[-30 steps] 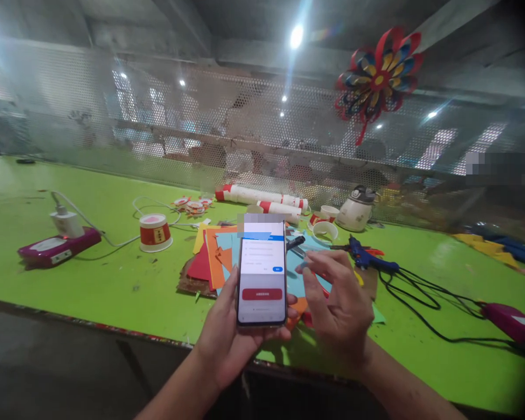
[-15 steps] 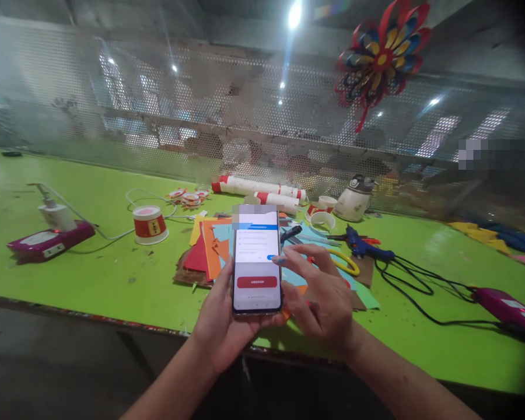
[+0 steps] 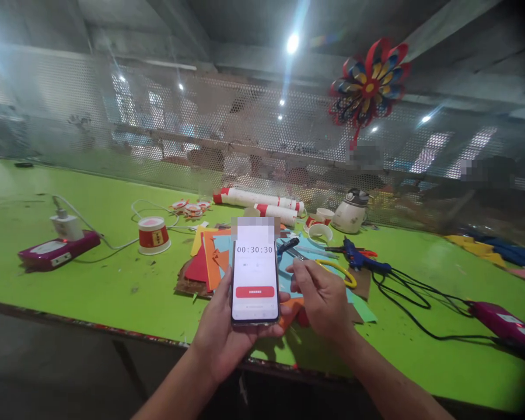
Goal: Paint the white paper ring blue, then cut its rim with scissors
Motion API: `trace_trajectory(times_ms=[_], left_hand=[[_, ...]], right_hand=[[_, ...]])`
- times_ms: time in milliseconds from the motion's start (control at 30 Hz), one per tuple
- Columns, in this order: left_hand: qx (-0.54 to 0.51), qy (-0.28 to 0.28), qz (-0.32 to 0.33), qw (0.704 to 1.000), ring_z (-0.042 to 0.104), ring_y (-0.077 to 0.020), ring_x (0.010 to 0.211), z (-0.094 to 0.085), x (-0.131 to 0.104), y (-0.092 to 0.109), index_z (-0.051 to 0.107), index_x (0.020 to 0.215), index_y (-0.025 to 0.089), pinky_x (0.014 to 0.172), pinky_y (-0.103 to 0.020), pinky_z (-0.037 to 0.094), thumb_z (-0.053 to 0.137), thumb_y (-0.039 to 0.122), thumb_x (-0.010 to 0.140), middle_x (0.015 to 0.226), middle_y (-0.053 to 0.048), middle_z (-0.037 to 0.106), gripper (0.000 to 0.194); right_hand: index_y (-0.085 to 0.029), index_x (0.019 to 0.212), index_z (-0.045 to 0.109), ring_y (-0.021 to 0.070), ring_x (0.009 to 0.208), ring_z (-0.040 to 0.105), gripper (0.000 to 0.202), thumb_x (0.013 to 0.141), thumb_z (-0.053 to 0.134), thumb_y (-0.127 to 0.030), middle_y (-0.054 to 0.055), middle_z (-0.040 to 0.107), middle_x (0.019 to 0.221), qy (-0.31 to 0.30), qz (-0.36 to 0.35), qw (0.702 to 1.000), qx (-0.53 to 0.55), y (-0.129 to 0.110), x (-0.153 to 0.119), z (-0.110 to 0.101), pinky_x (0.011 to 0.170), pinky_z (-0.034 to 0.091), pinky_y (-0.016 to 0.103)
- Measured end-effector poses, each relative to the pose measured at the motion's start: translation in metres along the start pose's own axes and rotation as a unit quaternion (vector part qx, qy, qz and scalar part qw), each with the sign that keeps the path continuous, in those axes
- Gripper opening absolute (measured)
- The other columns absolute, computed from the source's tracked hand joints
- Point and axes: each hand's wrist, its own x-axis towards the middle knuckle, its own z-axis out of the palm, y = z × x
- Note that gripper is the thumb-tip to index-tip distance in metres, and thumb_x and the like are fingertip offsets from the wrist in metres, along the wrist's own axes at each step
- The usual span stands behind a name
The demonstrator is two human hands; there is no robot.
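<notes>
A smartphone (image 3: 255,274) rests upright in my left hand (image 3: 221,335), which is wrapped around its lower part. Its lit screen reads 00:30:30 above a red button. Just right of the phone, apart from it, hovers my right hand (image 3: 326,297) with its fingers curled in and nothing visible in them. Beneath both hands lie coloured paper sheets (image 3: 210,256) on brown cardboard. Near my right hand are yellow-handled scissors (image 3: 352,277) and a black marker-like item (image 3: 287,245). A blue glue gun (image 3: 363,256) lies farther right.
A red-and-white paper cup (image 3: 154,236) and a purple power strip (image 3: 61,248) with a charger stand left. Another power strip (image 3: 507,321) is at right, cables trailing. Behind are red-and-white tubes (image 3: 258,200), a bottle (image 3: 350,213) and mesh. A paper flower (image 3: 370,87) hangs above.
My right hand has drawn back from the phone's screen and its fingers have curled in. The screen has switched from a pop-up to a timer display. The camera view has tilted slightly upward.
</notes>
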Motion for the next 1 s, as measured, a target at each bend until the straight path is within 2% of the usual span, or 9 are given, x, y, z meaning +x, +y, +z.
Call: trace_trajectory(times_ms=[133,267,333,467,567,667,833,1000], left_hand=[[0.001,-0.022,0.013,1.000,0.076,-0.0330,0.085,-0.001,0.003,0.000,0.063,0.127,0.005,0.061,-0.040,0.064,0.027,0.049,0.104,0.107,-0.025,0.075,0.061],[0.032,0.036,0.059,0.997,0.076,-0.0334,0.082,0.006,0.004,0.004,0.055,0.137,0.009,0.061,-0.046,0.064,0.031,0.045,0.105,0.109,-0.023,0.075,0.054],[0.051,0.076,0.074,0.993,0.077,-0.0322,0.080,0.010,0.004,0.006,0.052,0.140,0.012,0.063,-0.048,0.064,0.032,0.045,0.105,0.106,-0.020,0.077,0.052],[0.076,0.126,0.099,0.984,0.077,-0.0268,0.075,0.014,0.005,0.004,0.056,0.137,0.014,0.073,-0.046,0.064,0.036,0.045,0.104,0.098,-0.015,0.079,0.049],[0.090,0.173,0.156,0.968,0.077,-0.0231,0.075,0.014,0.006,0.003,0.060,0.131,0.014,0.078,-0.040,0.064,0.042,0.040,0.104,0.095,-0.012,0.080,0.043],[0.115,0.204,0.207,0.950,0.078,-0.0236,0.083,0.015,0.006,0.004,0.062,0.128,0.011,0.083,-0.038,0.063,0.043,0.031,0.104,0.097,-0.012,0.080,0.036],[0.149,0.205,0.224,0.941,0.078,-0.0258,0.090,0.011,0.002,0.014,0.066,0.118,0.009,0.086,-0.040,0.063,0.048,0.022,0.101,0.092,-0.011,0.080,0.027],[0.182,0.183,0.233,0.938,0.077,-0.0278,0.087,-0.009,0.012,0.044,0.068,0.110,0.007,0.083,-0.041,0.063,0.057,0.021,0.094,0.093,-0.014,0.080,0.024]], right_hand=[[-0.017,0.080,0.069,0.0142,0.067,0.063,0.034,0.101,0.046,-0.030,0.002,0.067,0.072,-0.105,0.023,0.993,0.042,-0.001,0.003,0.000,0.063,0.048,0.025],[-0.018,0.100,0.073,0.0181,0.085,0.069,0.029,0.100,0.047,-0.032,0.006,0.074,0.093,-0.152,0.051,0.983,0.087,-0.003,0.003,0.002,0.073,0.054,0.028],[-0.018,0.107,0.073,0.0196,0.088,0.070,0.029,0.098,0.050,-0.034,0.007,0.076,0.099,-0.151,0.076,0.980,0.106,-0.002,0.003,0.005,0.073,0.056,0.029],[-0.016,0.105,0.076,0.0219,0.088,0.071,0.030,0.095,0.055,-0.035,0.009,0.077,0.097,-0.137,0.114,0.975,0.133,0.001,0.003,0.010,0.076,0.058,0.033],[-0.015,0.106,0.076,0.0220,0.085,0.071,0.032,0.093,0.056,-0.036,0.009,0.077,0.094,-0.134,0.121,0.972,0.149,0.004,0.003,0.014,0.074,0.058,0.034],[-0.014,0.107,0.076,0.0194,0.074,0.068,0.036,0.094,0.053,-0.038,0.008,0.076,0.088,-0.136,0.118,0.971,0.159,0.004,0.002,0.018,0.067,0.057,0.032],[-0.013,0.109,0.075,0.0182,0.068,0.065,0.040,0.095,0.050,-0.043,0.007,0.073,0.080,-0.142,0.115,0.969,0.163,0.005,-0.002,0.023,0.063,0.055,0.032],[-0.009,0.111,0.072,0.0170,0.066,0.065,0.050,0.096,0.047,-0.050,0.009,0.072,0.084,-0.136,0.122,0.970,0.157,0.011,-0.006,0.025,0.065,0.058,0.033]])
